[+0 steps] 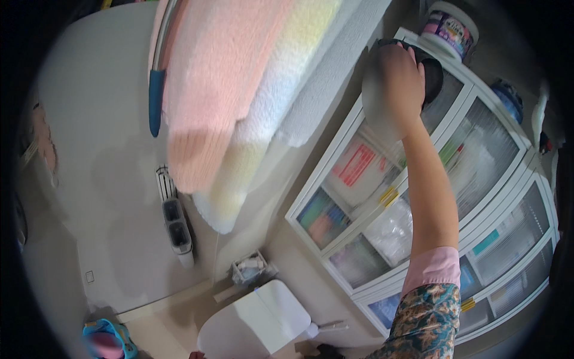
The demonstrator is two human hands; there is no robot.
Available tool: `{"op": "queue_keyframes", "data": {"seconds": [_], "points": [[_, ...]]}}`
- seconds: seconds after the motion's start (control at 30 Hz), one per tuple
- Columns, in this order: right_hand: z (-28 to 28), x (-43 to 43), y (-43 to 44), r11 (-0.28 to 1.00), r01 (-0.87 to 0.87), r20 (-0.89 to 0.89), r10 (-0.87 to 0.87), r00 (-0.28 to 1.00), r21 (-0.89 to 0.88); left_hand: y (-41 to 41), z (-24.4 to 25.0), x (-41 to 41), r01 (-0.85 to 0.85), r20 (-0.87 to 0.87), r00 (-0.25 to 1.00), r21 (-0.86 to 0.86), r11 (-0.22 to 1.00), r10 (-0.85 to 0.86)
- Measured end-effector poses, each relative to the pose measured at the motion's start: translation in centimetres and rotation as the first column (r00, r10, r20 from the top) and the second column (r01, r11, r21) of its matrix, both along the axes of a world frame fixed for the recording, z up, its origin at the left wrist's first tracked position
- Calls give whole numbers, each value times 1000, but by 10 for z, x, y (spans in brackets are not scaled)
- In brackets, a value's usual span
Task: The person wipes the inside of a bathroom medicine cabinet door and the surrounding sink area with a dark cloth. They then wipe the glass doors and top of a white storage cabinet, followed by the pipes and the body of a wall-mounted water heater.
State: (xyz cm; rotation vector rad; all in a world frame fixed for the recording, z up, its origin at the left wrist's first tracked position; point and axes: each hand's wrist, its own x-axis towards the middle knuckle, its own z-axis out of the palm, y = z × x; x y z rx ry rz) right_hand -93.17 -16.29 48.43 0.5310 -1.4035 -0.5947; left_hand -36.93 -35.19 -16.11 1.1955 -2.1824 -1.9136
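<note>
My right hand [402, 92] reaches up to the top end of a white cabinet with ribbed clear doors [466, 121]. Its fingers curl over a black rounded object [432, 80], whose kind I cannot tell; a blurred grey patch covers part of the hand. A pink cuff and a patterned sleeve cover the upper part of this arm. My left hand is not clearly seen; a small reddish shape at the bottom edge may be part of it. Pink, pastel-striped and grey towels [224, 89] hang at the upper middle, beside a metal bar with a blue end [156, 103].
A white tub with a printed label [450, 31] and a blue item [509, 98] stand on the cabinet. Below are a toilet with its white lid down [255, 318], a small bin with packets [249, 269], a wall-mounted holder [177, 224] and a blue basin [128, 343].
</note>
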Motion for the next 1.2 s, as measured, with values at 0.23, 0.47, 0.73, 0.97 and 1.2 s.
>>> {"op": "queue_keyframes", "data": {"seconds": [0.23, 0.47, 0.73, 0.97, 1.2], "points": [[-277, -10, -10, 985, -114, 707, -14, 707, 133, 10, -24, -34, -114, -140, 979, 235, 965, 150], [-465, -7, 22, 705, 86, 491, -571, 658, 704, -1, -5, -1, 127, -37, 991, -6, 992, -127], [-481, 110, 108, 257, 372, -35, -782, 622, 892, 8, -32, 29, -46, 33, 999, 175, 983, 41], [-367, 114, 164, 870, 181, 753, -489, 441, 459, -6, -28, 0, 187, -76, 981, 121, 975, -179], [-289, 155, 139, 841, 384, 542, -540, 645, 381, -10, -22, -17, 213, -136, 971, 110, 971, -198]]}}
